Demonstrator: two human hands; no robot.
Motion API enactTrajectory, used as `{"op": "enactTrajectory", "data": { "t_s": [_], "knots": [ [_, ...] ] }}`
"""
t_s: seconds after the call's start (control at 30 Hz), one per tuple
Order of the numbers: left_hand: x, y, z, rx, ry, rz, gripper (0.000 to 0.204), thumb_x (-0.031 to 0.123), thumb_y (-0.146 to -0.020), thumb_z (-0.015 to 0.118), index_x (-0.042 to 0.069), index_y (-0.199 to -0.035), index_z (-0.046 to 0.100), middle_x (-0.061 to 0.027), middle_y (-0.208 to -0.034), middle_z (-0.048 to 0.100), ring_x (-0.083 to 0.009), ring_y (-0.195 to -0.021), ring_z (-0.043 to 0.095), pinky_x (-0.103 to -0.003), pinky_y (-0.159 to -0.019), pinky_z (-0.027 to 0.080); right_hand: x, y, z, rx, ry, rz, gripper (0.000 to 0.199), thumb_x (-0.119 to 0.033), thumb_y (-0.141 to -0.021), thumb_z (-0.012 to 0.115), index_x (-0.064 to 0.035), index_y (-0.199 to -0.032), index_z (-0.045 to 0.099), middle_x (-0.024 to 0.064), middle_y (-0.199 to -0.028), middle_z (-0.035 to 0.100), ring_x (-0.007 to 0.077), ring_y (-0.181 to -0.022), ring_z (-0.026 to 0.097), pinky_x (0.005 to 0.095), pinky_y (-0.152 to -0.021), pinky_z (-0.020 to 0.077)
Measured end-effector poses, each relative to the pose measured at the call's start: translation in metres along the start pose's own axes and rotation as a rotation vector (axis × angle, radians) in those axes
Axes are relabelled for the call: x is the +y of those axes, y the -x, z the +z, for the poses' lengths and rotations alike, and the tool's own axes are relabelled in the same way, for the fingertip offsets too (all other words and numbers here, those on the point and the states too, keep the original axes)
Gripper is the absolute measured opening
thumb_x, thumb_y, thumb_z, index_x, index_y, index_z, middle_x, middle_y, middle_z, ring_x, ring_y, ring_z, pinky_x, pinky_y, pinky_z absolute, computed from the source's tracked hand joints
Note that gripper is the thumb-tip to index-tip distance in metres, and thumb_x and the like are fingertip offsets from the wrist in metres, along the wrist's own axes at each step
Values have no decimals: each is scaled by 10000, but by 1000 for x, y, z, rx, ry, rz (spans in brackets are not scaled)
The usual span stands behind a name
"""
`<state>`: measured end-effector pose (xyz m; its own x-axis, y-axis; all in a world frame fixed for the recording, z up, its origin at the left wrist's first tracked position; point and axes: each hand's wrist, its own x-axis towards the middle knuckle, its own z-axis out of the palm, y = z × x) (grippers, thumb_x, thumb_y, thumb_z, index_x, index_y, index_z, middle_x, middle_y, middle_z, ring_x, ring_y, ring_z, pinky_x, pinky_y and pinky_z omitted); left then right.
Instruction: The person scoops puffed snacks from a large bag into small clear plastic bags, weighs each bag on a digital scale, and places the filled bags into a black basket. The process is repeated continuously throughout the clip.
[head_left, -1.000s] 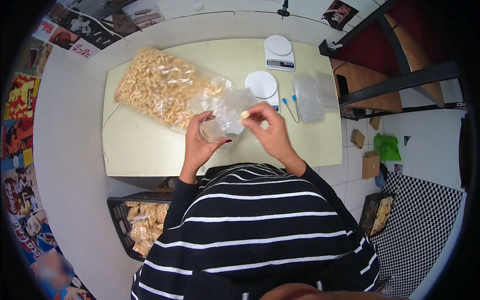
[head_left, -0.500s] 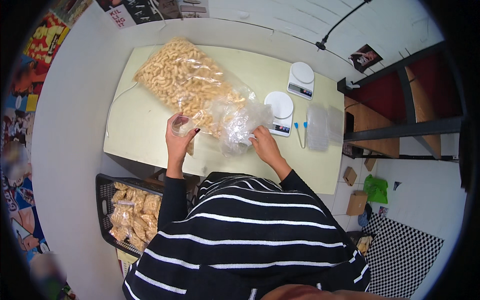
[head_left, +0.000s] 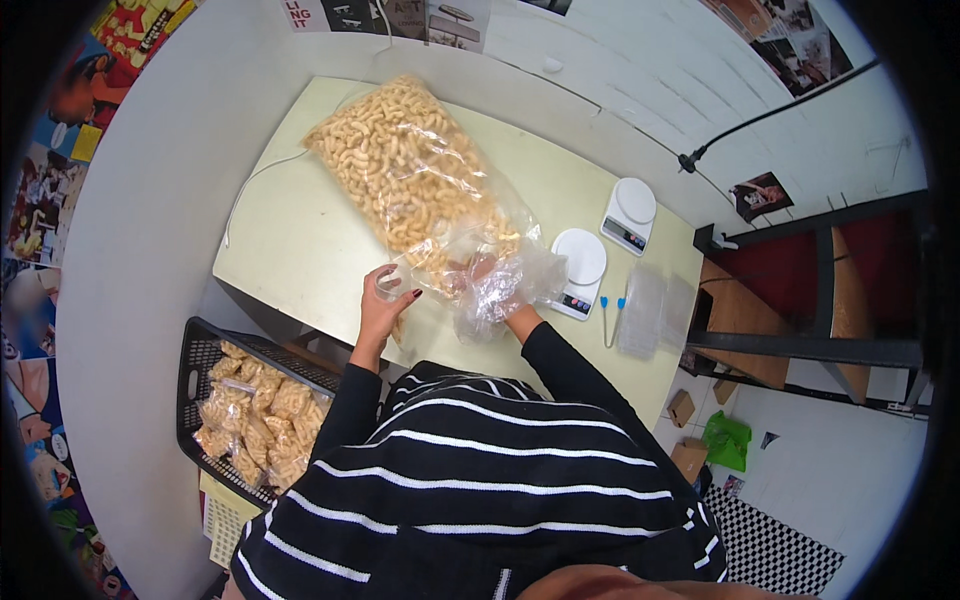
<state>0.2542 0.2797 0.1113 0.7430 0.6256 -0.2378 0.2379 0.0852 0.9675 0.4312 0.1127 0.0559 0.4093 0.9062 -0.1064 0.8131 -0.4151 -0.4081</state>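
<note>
L hand (head_left: pixel 376 312) grips a small clear container (head_left: pixel 393 286) (cup or pouch, can't tell) round its open rim, nr the table's (head_left: pixel 290 225) front edge. R hand (head_left: pixel 490 278) is inside the crumpled mouth of the big clear bag of curved snacks (head_left: pixel 405 165), lying diag. on the table; plastic obscures it, so can't tell if it's gripping anything. Nearer white scale (head_left: pixel 580 257) sits just right of the bag mouth.
</note>
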Motion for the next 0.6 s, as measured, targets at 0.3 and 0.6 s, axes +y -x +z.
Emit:
{"op": "enactTrajectory", "data": {
  "t_s": [0.3, 0.6],
  "knots": [
    [-9, -16, -3, 21, 85, -20, 673, 111, -713, 843, 54, -1280, 485, -81, -1304, 465, -299, -1202, 525, -359, -942, 484, -2, -9, 10, 230, 24, 127, 315, -248, -860, 580, -65, -1112, 625, 200, -1013, 591, 361, -956, 560, 467, -836, 446],
    [-10, -23, -1, -32, 149, -73, 660, 81, -718, 830, 47, -1277, 481, -75, -1315, 493, -267, -1166, 526, -348, -945, 475, -11, 14, -6, 306, -76, 165, 320, -182, -861, 556, -59, -1154, 598, 205, -984, 610, 387, -920, 581, 468, -818, 460]
  ]
}}
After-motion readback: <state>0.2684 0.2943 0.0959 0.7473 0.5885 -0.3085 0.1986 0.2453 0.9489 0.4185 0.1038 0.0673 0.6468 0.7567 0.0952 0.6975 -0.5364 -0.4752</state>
